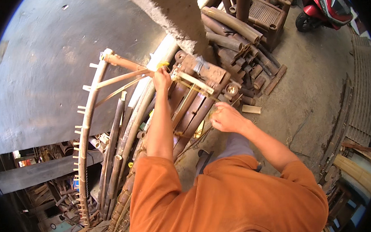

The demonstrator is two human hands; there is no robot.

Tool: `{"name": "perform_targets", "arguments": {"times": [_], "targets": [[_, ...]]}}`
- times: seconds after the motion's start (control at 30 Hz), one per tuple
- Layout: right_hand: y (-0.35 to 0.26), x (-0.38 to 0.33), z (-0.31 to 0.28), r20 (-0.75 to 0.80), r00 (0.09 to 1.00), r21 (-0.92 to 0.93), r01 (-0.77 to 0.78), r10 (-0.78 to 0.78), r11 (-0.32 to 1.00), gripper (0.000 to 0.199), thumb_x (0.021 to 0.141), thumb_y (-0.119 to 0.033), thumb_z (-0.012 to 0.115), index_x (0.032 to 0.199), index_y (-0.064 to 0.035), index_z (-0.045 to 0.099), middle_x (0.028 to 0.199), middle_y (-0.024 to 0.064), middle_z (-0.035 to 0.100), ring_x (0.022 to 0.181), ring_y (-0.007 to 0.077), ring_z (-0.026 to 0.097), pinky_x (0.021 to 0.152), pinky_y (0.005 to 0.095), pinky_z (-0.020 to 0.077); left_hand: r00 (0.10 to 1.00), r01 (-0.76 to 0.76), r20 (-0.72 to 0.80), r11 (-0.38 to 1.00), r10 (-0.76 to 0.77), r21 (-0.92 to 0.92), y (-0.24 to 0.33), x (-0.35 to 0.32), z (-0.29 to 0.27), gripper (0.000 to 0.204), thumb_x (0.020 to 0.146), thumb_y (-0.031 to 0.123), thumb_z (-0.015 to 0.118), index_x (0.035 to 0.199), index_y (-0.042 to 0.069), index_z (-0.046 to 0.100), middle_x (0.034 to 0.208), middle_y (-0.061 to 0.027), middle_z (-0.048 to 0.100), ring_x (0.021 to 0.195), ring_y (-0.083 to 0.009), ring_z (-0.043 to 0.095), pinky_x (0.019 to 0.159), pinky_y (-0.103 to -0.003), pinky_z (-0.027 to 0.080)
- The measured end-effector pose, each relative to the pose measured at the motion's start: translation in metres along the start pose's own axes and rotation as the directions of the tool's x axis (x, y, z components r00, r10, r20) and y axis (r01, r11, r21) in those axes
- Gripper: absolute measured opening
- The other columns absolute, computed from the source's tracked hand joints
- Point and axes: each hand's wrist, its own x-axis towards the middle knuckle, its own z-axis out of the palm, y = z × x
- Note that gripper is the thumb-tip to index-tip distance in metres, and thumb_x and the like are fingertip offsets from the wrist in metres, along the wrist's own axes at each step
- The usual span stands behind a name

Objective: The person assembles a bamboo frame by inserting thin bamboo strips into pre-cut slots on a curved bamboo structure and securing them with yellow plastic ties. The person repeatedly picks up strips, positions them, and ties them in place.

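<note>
My left hand [162, 80] is closed at the end of a bamboo frame, with a bright yellow strip [163, 65] at its fingertips. This frame has a long curved bamboo pole [85, 126] with short pegs along it and slanting bamboo struts [121, 79] that meet near my left hand. Lower and to the right, my right hand [228, 117] is a fist beside a bamboo rack [189, 105]; what its fingers grip is hidden. A thin strand [201, 91] passes along a pale bamboo crosspiece [196, 82] between the hands.
A rough concrete pillar [175, 21] juts in beyond my hands. Cut bamboo tubes [240, 38] are piled behind the rack. A red motor scooter [327, 5] stands at the far right. A large dark panel [60, 77] fills the left, with long bamboo poles [116, 162] leaning below it.
</note>
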Motion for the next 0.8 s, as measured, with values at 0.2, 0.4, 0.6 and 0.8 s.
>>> {"name": "perform_targets", "arguments": {"times": [0.2,0.4,0.6,0.8], "targets": [[-0.115,-0.025,0.112,-0.059,0.998,-0.293,-0.039,0.023,0.955,0.031,0.083,-0.02,0.063,0.106,-0.0003,0.058,0.106,0.0183,0.06,0.106,0.0339,0.054,0.109,0.0497,0.0325,0.988,-0.108,-0.1,0.99,0.117,0.093,-0.084,-0.137,-0.151,0.044,0.095,0.032,0.056,0.119,-0.004,0.06,0.105,-0.0258,0.067,0.1,-0.0382,0.066,0.09,-0.044,0.049],[-0.217,-0.037,0.195,0.316,0.944,0.253,-0.18,0.095,0.951,0.046,0.088,-0.026,0.062,0.122,0.003,0.054,0.116,0.0187,0.062,0.111,0.0294,0.057,0.1,0.0439,0.0428,0.98,-0.018,0.199,0.99,-0.01,0.14,-0.216,-0.304,-0.192,0.037,0.095,0.028,0.055,0.116,-0.001,0.062,0.112,-0.0264,0.065,0.106,-0.0413,0.062,0.095,-0.045,0.046],[-0.236,0.017,0.244,0.2,0.573,0.924,0.158,0.794,-0.347,0.024,0.1,-0.032,0.049,0.091,-0.0112,0.059,0.082,0.0001,0.059,0.081,0.0137,0.06,0.076,0.0309,0.0504,0.997,-0.056,-0.039,0.989,0.062,0.135,-0.213,-0.341,-0.137,0.024,0.088,0.026,0.063,0.106,0.009,0.064,0.091,-0.0198,0.07,0.09,-0.0407,0.064,0.089,-0.052,0.034],[-0.362,0.072,0.177,0.159,0.982,0.926,-0.113,0.101,-0.359,0.022,0.1,-0.024,0.046,0.085,-0.0094,0.052,0.065,-0.0028,0.042,0.061,0.0137,0.047,0.07,0.0336,0.0481,0.912,-0.343,-0.32,0.903,0.255,-0.258,-0.258,-0.33,-0.093,0.024,0.096,0.033,0.058,0.1,0.01,0.06,0.087,-0.0093,0.056,0.086,-0.0216,0.051,0.083,-0.037,0.039]]}}
